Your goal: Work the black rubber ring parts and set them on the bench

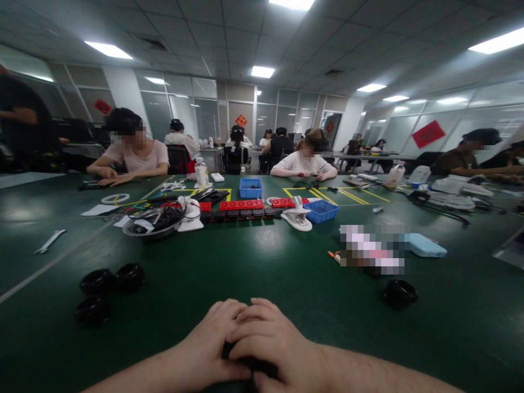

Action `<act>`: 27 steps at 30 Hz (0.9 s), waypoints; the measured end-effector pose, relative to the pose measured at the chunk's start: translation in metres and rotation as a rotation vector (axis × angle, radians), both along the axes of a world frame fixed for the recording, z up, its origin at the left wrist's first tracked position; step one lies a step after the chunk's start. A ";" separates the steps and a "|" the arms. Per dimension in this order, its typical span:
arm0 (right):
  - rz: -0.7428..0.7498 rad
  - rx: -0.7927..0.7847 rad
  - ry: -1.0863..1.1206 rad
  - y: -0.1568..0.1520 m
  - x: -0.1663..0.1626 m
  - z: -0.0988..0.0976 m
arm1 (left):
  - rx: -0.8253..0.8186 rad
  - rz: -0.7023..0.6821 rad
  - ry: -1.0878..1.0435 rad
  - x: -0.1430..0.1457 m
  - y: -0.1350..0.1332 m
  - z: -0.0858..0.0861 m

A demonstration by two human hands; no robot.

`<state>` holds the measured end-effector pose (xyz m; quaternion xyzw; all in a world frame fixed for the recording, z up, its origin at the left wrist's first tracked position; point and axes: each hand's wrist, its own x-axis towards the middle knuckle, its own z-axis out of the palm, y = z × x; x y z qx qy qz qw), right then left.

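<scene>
Dark object: low at the near edge of view, between the two palms and mostly covered by fingers; a black part point(257, 365) shows in the gap, its full shape hidden.
Left hand: the left hand point(210, 341) is closed round the object's 9 o'clock side, fingers bent over its top.
Right hand: the right hand point(272, 338) is clamped on it from 3 o'clock, fingertips meeting and partly overlapping the left fingers.
Surface: green table point(262, 273) all round.
Black rings: from the object, three glossy ones point(131, 277) sit near each other at 10 o'clock; a single ring point(400, 293) lies at 2 o'clock.
Metal tool: a wrench-like bar point(51, 242), beyond the trio at 10 o'clock.
Cable tray: a clear tray point(158, 234) heaped with dark cables, at 11 o'clock, a white clamp point(190, 214) just beside it.
Block row: red and black blocks point(241, 206) across 12 o'clock, with a second white clip point(297, 215) at its 3 o'clock end.
Bins: a blue bin point(250, 192) behind the row at 12 o'clock, another point(323, 217) at 1 o'clock.
Case: pale blue, rounded point(428, 246), at 2 o'clock.
Co-workers: one in pink point(149, 158) at 11 o'clock, one in white point(303, 164) towards 1 o'clock, both seated across the table.
</scene>
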<state>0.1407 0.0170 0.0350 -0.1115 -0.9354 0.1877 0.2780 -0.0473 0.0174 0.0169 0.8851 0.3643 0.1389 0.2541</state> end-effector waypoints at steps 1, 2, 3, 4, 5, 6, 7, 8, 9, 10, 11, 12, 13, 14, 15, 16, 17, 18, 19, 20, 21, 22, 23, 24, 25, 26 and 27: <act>-0.021 -0.007 -0.003 -0.001 0.001 0.002 | -0.006 0.012 -0.015 0.000 -0.001 0.000; -0.051 -0.015 0.016 -0.002 0.002 0.003 | -0.009 0.030 -0.024 0.000 -0.002 0.000; -0.093 -0.026 0.050 -0.003 0.002 0.002 | -0.006 0.055 -0.025 0.001 -0.004 0.000; -0.147 -0.037 0.084 -0.003 0.001 -0.001 | 0.001 0.093 -0.020 0.003 -0.006 0.000; -0.207 -0.047 0.106 -0.004 0.000 -0.004 | 0.012 0.145 -0.011 0.005 -0.007 0.000; -0.268 -0.053 0.111 -0.004 -0.002 -0.007 | 0.024 0.198 -0.005 0.007 -0.009 0.000; -0.325 -0.055 0.100 -0.004 -0.003 -0.011 | 0.037 0.238 -0.001 0.010 -0.011 0.000; -0.369 -0.052 0.078 -0.004 -0.005 -0.014 | 0.049 0.258 0.001 0.012 -0.012 0.001; -0.394 -0.045 0.055 -0.004 -0.007 -0.016 | 0.056 0.261 -0.001 0.014 -0.013 0.002; -0.401 -0.037 0.040 -0.004 -0.008 -0.018 | 0.057 0.253 -0.009 0.016 -0.014 0.002; -0.387 -0.030 0.035 -0.004 -0.009 -0.018 | 0.051 0.235 -0.021 0.016 -0.014 0.003; -0.348 -0.023 0.038 -0.003 -0.009 -0.018 | 0.040 0.214 -0.036 0.016 -0.013 0.004; -0.290 -0.015 0.043 -0.003 -0.008 -0.018 | 0.027 0.193 -0.052 0.016 -0.012 0.004; -0.220 -0.003 0.043 -0.002 -0.008 -0.018 | 0.013 0.166 -0.067 0.014 -0.010 0.003; -0.144 0.014 0.037 0.000 -0.007 -0.018 | 0.004 0.136 -0.082 0.013 -0.008 0.003; -0.072 0.036 0.022 0.001 -0.006 -0.019 | 0.001 0.103 -0.093 0.011 -0.007 0.002; -0.012 0.062 0.006 0.003 -0.005 -0.019 | 0.003 0.072 -0.096 0.010 -0.005 0.002; 0.031 0.088 -0.007 0.004 -0.004 -0.018 | 0.008 0.046 -0.092 0.008 -0.004 0.001; 0.058 0.111 -0.013 0.004 -0.003 -0.017 | 0.012 0.023 -0.083 0.007 -0.003 0.001; 0.071 0.125 -0.015 0.005 -0.003 -0.015 | 0.011 -0.001 -0.068 0.006 -0.003 0.001; 0.070 0.128 -0.018 0.004 -0.002 -0.012 | 0.006 -0.020 -0.056 0.006 -0.003 0.002; 0.056 0.123 -0.022 0.003 -0.001 -0.008 | -0.002 -0.031 -0.049 0.005 -0.004 0.002; 0.034 0.113 -0.019 0.002 -0.001 -0.005 | -0.008 -0.029 -0.051 0.005 -0.004 0.002; 0.003 0.100 -0.004 0.000 0.000 -0.002 | -0.011 -0.016 -0.056 0.005 -0.005 0.003; -0.037 0.083 0.025 -0.001 0.000 0.001 | -0.009 0.012 -0.062 0.006 -0.007 0.003; -0.084 0.065 0.065 -0.003 0.000 0.001 | -0.001 0.051 -0.064 0.007 -0.008 0.002; -0.135 0.049 0.110 -0.004 -0.001 0.000 | 0.008 0.091 -0.061 0.007 -0.009 0.002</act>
